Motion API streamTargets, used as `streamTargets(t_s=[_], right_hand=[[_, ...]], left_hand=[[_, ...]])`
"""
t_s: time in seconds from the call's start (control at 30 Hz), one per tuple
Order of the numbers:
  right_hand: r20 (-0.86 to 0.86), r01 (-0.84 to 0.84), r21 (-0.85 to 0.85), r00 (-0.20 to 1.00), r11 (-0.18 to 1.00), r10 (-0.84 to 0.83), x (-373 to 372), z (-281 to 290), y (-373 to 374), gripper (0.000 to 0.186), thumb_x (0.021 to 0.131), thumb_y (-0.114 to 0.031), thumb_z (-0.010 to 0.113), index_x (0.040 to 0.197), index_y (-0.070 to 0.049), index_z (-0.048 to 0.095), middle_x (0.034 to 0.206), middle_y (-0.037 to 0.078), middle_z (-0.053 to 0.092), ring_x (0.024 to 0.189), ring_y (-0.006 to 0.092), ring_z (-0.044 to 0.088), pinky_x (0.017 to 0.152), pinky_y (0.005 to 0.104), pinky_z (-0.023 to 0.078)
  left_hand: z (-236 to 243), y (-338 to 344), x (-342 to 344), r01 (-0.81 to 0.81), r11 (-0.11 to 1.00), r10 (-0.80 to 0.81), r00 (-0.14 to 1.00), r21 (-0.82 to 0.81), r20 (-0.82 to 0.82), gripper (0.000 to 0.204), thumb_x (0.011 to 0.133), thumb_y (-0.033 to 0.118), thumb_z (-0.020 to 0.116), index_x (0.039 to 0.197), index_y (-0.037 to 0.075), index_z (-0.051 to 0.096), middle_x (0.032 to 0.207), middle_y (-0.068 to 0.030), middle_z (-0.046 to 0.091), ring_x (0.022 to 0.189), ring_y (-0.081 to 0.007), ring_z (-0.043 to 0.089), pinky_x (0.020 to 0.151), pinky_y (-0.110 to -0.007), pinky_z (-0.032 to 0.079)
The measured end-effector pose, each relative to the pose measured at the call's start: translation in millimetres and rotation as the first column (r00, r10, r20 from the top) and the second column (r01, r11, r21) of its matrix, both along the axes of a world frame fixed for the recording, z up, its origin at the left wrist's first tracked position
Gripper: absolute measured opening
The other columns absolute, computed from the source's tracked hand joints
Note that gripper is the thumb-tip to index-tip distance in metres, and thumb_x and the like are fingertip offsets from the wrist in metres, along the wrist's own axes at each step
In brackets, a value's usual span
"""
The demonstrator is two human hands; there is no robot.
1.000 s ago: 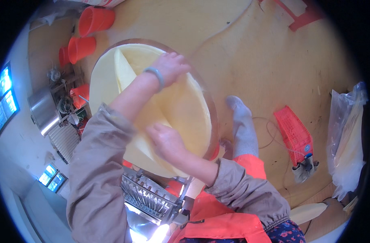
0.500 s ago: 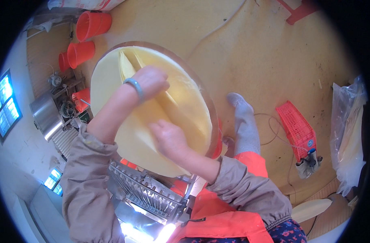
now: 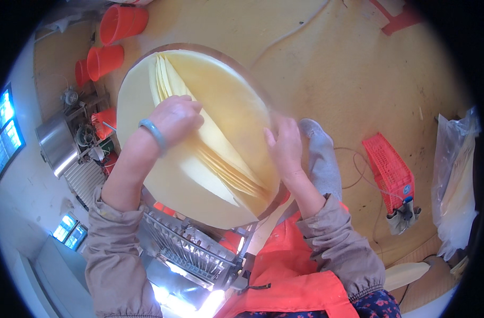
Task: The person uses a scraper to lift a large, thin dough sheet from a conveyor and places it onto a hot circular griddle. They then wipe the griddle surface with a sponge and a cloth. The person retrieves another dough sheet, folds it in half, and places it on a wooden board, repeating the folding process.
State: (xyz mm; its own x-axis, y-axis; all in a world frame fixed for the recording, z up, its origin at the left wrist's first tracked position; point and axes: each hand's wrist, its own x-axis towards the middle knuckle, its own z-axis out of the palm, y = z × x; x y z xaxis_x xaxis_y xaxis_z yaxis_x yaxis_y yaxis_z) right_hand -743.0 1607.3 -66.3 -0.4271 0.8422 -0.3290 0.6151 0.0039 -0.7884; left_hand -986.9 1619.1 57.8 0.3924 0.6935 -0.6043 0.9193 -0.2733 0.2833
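Dusty tan floor (image 3: 327,69) spreads beneath everything, and at its middle stands a round tray (image 3: 255,79) heaped with a stack of thin, pale yellow sheets (image 3: 199,180), the landmark for all else. Some of the upper sheets are folded over along a crease that runs across the stack from its far edge toward its near right edge, so their layered edges fan out there. On the stack's left half rests the left hand (image 3: 174,117), palm down with fingers curled loosely over the folded sheets, a pale green bangle (image 3: 153,133) round its wrist; whether it pinches a sheet cannot be told. At the stack's right rim sits the right hand (image 3: 284,146), fingers together and laid flat against the edge of the sheets, gripping nothing that shows. Just right of the tray is a grey-socked foot (image 3: 319,156), and farther right a red plastic crate (image 3: 389,170) and a clear bag (image 3: 456,185). Beyond the tray's far left stand orange buckets (image 3: 117,37). Below its near edge is a metal rack (image 3: 191,249).
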Motion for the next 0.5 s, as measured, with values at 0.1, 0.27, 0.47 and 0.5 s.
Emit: streamTargets(t_s=[0.1,0.27,0.47,0.5], right_hand=[[-0.012,-0.009,-0.003,1.000,1.000,0.009,-1.1,-8.0,-4.3,0.039,0.072,-0.012,0.069,0.107,-0.005,0.055,0.097,0.012,0.053,0.093,0.0298,0.053,0.082,0.0384,0.045],[-0.093,0.085,0.028,0.992,0.996,-0.083,-5.2,-4.8,-5.9,0.035,0.068,-0.006,0.070,0.101,-0.009,0.057,0.087,0.009,0.054,0.084,0.0275,0.055,0.074,0.0368,0.046],[-0.145,0.131,-0.062,0.980,0.989,-0.139,-11.2,4.5,-8.6,0.027,0.070,0.000,0.065,0.094,-0.010,0.056,0.083,0.008,0.054,0.075,0.0257,0.057,0.065,0.0359,0.047],[-0.158,0.126,-0.044,0.979,0.991,-0.131,-11.7,5.2,-8.8,0.027,0.070,0.000,0.064,0.093,-0.010,0.057,0.083,0.008,0.054,0.075,0.0260,0.057,0.065,0.0361,0.047]], left_hand=[[3.8,-0.8,0.2,-0.009,1.000,0.009,1.000,0.022,-0.004,0.004,0.060,0.005,0.060,0.058,0.008,0.059,0.067,-0.0066,0.054,0.072,-0.0253,0.055,0.066,-0.034,0.047],[5.6,-1.3,-0.1,-0.005,1.000,0.005,1.000,0.024,-0.019,0.003,0.060,0.005,0.060,0.060,0.007,0.059,0.067,-0.0066,0.054,0.073,-0.0247,0.055,0.066,-0.034,0.047],[5.3,-0.1,0.9,-0.010,1.000,0.011,0.999,0.018,-0.035,0.004,0.063,0.008,0.059,0.059,0.007,0.060,0.069,-0.0087,0.057,0.076,-0.0243,0.057,0.067,-0.035,0.049],[4.5,0.6,1.3,-0.013,1.000,0.014,0.999,0.025,-0.029,0.004,0.063,0.008,0.059,0.059,0.007,0.060,0.069,-0.0089,0.057,0.076,-0.0246,0.057,0.067,-0.035,0.049]])
